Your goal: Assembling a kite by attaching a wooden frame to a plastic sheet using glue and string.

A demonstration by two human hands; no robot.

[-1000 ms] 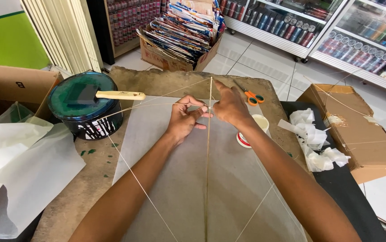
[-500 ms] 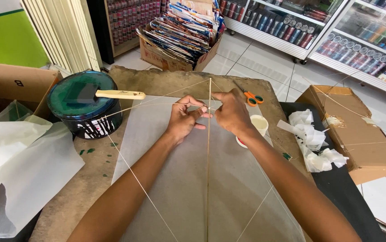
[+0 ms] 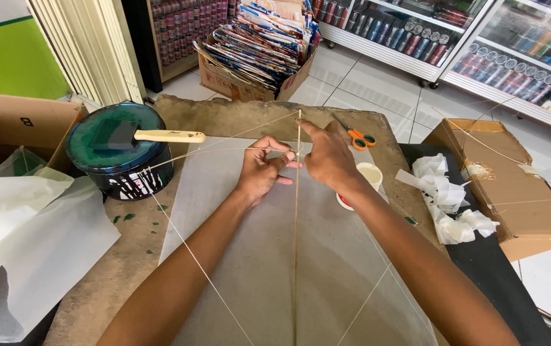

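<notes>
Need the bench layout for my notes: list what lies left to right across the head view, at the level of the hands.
Black paint tub with a brush on top → left hand → upright kite stick → right hand → white cup → crumpled white paper → cardboard box.

The floor (image 3: pixel 378 83) is laid with pale, glossy square tiles and shows beyond the far edge of the tabletop (image 3: pixel 237 118), which is a worn brown slab stained with green flecks. Past its right edge a glass-fronted display case (image 3: pixel 518 57) on white framing runs along the far right, packed with rows of small coloured items. At the far left, a white wall carries a bright green panel (image 3: pixel 6 64), beside cream vertical slats (image 3: pixel 89 45). A dark shelving unit (image 3: pixel 179 29) filled with small spools stands behind them. Even daylight fills the room, without hard shadows.
</notes>
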